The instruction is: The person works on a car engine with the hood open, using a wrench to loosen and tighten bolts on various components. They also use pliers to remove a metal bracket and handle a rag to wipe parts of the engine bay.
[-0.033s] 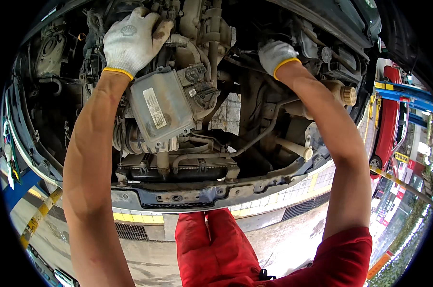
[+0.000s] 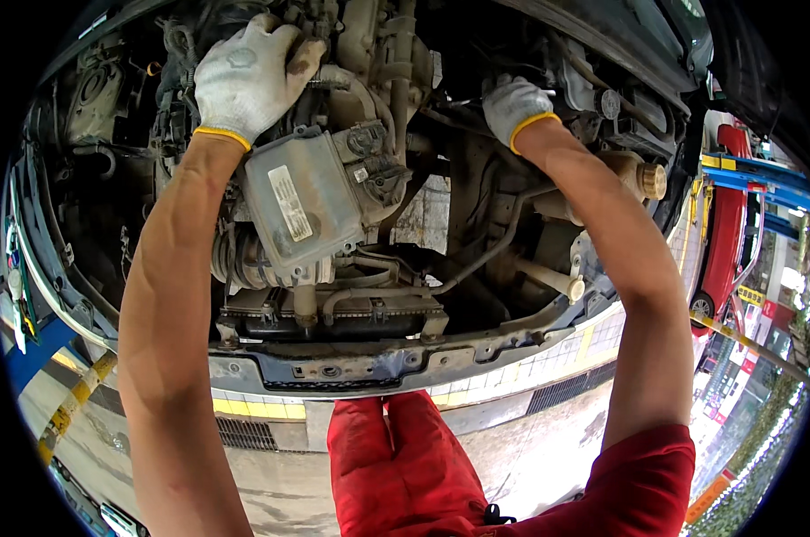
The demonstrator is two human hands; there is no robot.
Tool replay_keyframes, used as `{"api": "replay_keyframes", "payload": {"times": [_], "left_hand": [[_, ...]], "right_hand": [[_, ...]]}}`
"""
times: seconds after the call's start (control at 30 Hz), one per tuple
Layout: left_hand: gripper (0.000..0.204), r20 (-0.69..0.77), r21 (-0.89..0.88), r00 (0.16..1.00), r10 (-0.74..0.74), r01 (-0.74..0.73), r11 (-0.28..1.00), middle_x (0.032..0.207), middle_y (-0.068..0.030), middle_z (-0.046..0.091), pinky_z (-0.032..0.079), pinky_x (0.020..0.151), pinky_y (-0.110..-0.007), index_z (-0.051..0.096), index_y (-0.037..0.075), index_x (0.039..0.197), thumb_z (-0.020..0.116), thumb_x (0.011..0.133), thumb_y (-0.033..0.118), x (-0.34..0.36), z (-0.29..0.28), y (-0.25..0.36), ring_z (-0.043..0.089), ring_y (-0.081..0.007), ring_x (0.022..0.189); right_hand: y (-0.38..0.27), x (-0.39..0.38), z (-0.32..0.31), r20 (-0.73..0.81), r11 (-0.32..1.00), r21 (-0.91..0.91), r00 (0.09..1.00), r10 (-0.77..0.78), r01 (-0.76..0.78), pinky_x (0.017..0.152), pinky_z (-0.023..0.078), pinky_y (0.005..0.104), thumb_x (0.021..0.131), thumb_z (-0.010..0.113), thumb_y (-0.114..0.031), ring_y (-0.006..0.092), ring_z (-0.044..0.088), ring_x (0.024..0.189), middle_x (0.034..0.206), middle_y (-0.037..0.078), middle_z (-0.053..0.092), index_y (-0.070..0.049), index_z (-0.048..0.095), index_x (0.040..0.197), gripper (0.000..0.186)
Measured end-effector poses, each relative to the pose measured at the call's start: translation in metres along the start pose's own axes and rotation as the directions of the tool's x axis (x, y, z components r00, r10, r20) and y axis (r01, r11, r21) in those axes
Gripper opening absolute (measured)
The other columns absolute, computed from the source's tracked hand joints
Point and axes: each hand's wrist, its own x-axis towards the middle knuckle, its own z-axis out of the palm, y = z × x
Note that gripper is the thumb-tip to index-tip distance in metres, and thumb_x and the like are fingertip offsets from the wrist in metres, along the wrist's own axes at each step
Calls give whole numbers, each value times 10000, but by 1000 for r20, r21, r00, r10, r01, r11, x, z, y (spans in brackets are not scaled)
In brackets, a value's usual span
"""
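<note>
My left hand (image 2: 247, 79), in a white knit glove with a yellow cuff, rests on the engine's top left of the centre. Its thumb stands apart from the bent fingers, whose tips are hidden; I see nothing held. Below it sits a grey box-shaped control unit (image 2: 284, 192) with a white label and plugs at its right side. Deep in the bay's right half, my gloved right hand (image 2: 518, 106) is closed around a thin metal rod (image 2: 549, 92). Short bits of the rod show at either side of the fist; its kind and far end are unclear.
The front crossmember (image 2: 351, 365) runs between my body and the engine. A coolant pipe (image 2: 378, 291) crosses above it. Right of centre are a reservoir with a tan cap (image 2: 653, 180) and a filler neck (image 2: 557, 279). Further right, a red car (image 2: 723, 228) stands near a blue lift (image 2: 763, 183).
My right hand has turned slightly, and metal bits of the rod now show more plainly beside it. The left hand has hardly moved.
</note>
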Motion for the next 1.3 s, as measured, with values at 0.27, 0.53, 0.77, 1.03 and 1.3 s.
{"api": "replay_keyframes", "payload": {"times": [0.27,0.53,0.77,1.03,1.3], "left_hand": [[341,-9,9,1000,14,-14,1000,1030,-94,691,556,795,-438,756,136,1052,648,969,448,6,-9,16,699,-344,902],[358,-12,9,1000,12,-11,1000,1049,-92,694,560,796,-447,751,134,1061,628,978,461,7,-9,15,701,-349,900],[381,90,43,995,-43,39,998,1058,-101,699,564,817,-453,751,131,1053,611,984,479,7,-16,15,704,-350,921],[297,-72,-61,995,-64,59,996,798,-145,646,542,685,-475,677,106,729,715,859,369,10,-29,24,668,-353,718],[325,-30,-52,996,-81,79,995,834,-152,660,540,731,-470,684,99,756,675,880,399,7,-28,19,684,-353,783]], "right_hand": [[-23,23,73,-199,983,-70,968,153,-170,542,581,582,981,480,-73,517,702,798,1083,465,635,268,600,1177,411],[-48,32,63,-385,655,-588,877,289,-474,453,563,492,943,537,-72,437,701,727,1004,429,652,259,617,1123,386],[-48,41,24,-187,906,-260,938,292,-334,442,554,462,940,563,-96,392,695,756,1048,423,628,229,613,1157,394],[-15,41,4,-66,914,-394,989,-130,94,393,487,496,879,602,-111,419,673,708,938,356,659,112,696,1025,282],[-24,25,-4,-40,920,-327,970,-241,215,453,516,559,894,630,-186,366,695,681,827,162,729,-40,790,914,217]]}}
